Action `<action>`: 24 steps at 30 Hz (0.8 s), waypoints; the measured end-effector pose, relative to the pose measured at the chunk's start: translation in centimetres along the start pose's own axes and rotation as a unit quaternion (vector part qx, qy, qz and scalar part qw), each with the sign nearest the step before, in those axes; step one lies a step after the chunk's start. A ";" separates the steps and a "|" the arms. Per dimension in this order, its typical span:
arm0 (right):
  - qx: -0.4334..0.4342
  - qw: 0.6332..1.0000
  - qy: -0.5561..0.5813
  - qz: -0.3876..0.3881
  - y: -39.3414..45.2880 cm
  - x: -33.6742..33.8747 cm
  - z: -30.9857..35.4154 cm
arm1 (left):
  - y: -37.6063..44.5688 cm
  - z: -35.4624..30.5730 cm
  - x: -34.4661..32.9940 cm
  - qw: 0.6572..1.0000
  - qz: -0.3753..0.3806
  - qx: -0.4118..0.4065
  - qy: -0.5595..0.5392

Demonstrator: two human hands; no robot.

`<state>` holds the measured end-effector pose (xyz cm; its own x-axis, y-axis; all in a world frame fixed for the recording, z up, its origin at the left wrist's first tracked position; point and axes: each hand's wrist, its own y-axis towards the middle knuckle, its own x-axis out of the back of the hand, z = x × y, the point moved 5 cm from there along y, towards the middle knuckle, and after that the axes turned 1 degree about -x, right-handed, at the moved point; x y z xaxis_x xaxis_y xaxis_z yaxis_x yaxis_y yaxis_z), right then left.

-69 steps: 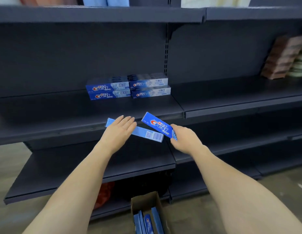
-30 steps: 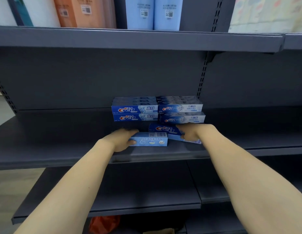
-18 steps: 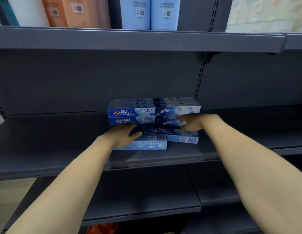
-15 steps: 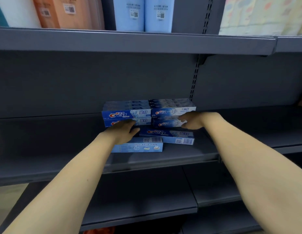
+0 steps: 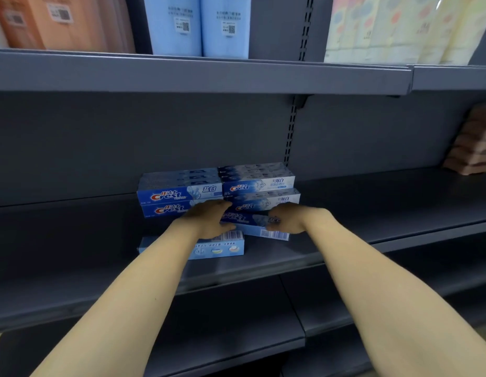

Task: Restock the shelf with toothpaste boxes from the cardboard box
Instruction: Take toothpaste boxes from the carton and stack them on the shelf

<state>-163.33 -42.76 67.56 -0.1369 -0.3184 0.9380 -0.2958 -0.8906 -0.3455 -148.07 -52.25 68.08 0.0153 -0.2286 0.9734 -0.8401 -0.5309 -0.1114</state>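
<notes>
Two stacks of blue toothpaste boxes, the left stack [image 5: 179, 197] and the right stack [image 5: 259, 185], stand at the back of the dark middle shelf [image 5: 372, 213]. In front of them a dark blue toothpaste box [image 5: 245, 219] is held between both hands, tilted slightly. My left hand [image 5: 209, 221] holds its left end between fingers and thumb. My right hand [image 5: 288, 217] grips its right end. A lighter blue toothpaste box [image 5: 222, 246] lies flat on the shelf under my left wrist, barcode up. The cardboard box is out of view.
The upper shelf [image 5: 198, 74] carries orange packs [image 5: 59, 20], pale blue packs [image 5: 198, 23] and patterned paper rolls [image 5: 399, 25]. Brown packages [image 5: 473, 142] sit at the far right of the middle shelf. Lower shelves [image 5: 236, 322] run below my arms.
My left hand has left the lighter box, which lies on the shelf, and moved to the left end of the dark blue box. My right hand has drawn back onto that box's right end.
</notes>
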 end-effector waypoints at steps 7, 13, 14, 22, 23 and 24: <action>0.063 0.993 0.034 -0.095 0.9 0.6 2.5 | 0.2 1.8 0.4 0.999 -0.038 0.006 0.001; 0.089 0.988 0.029 -0.119 2.1 0.6 3.9 | -0.7 4.2 0.1 0.998 -0.033 0.044 0.014; 0.092 0.988 0.029 -0.122 2.4 0.7 4.2 | -0.9 4.5 0.3 0.998 -0.044 0.048 0.026; 0.133 0.976 0.046 -0.165 4.5 1.2 8.0 | -2.7 8.5 0.2 0.984 -0.089 0.119 0.098; 0.136 0.974 0.041 -0.174 4.7 1.3 8.4 | -3.0 8.9 0.2 0.981 -0.095 0.129 0.108; 0.138 0.973 0.035 -0.183 4.9 1.4 8.8 | -3.2 9.3 0.2 0.978 -0.102 0.137 0.119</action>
<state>-156.64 -50.42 67.45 -0.1365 0.0513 0.9893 -0.0738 -0.9964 0.0415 -140.36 -58.16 66.77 0.0128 0.0840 0.9964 -0.6547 -0.7525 0.0718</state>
